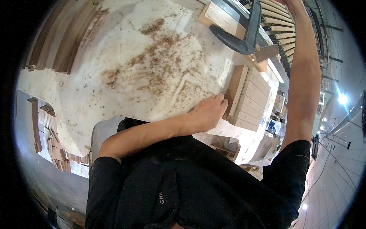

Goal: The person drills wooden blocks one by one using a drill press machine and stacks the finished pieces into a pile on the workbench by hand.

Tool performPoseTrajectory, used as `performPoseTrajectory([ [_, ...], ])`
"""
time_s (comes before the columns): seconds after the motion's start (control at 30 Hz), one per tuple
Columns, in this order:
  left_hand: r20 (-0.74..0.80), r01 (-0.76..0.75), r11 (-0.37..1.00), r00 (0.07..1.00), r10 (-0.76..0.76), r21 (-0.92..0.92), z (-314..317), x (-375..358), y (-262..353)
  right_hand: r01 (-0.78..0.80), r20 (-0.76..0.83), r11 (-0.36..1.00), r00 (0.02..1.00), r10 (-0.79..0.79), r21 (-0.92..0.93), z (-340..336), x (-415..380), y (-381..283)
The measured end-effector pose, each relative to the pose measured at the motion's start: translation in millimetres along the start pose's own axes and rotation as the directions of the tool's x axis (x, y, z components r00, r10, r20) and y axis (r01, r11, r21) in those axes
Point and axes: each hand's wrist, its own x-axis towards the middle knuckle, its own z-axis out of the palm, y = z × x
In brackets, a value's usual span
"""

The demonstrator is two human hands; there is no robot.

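Note:
My left hand (211,112) reaches across in front of my body. Its fingers are curled against the near end of a brown wooden block (236,85). That block stands on edge beside a row of pale wooden blocks (252,100) lined up side by side. At the top right my right arm stretches away from me. Only part of my right hand (292,3) shows at the frame's edge, with its fingers cut off from view. Close to that arm is a dark, curved metal piece (244,45), shaped like a clamp.
Brown sawdust (160,57) is scattered over the pale worktable (126,101). Long brown boards (63,36) lie stacked at the left. Several round wooden handles (276,23) line the far right side. Wood offcuts (57,147) sit below the table at the left.

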Motion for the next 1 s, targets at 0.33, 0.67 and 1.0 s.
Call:
performPoseTrajectory([
  [0.33, -0.010, -0.031, 0.996, 0.999, 0.032, 0.079, -5.5, 1.5, -8.6, 0.053, 0.017, 0.995, 0.998, -0.054, 0.087, -12.3, 16.4, 37.5],
  [0.67, -0.895, 0.764, 0.611, 0.400, -0.197, 0.207, -262.5, -71.9, -15.8, 0.036, -0.093, 0.993, 0.995, -0.026, 0.111, -2.5, 16.8, 37.9],
  [1.0, -0.966, 0.961, 0.116, 0.243, 0.091, 0.253, -279.4, -110.1, -67.2, 0.025, -0.089, 0.991, 0.996, -0.013, 0.132, -2.5, 9.4, 35.1],
])
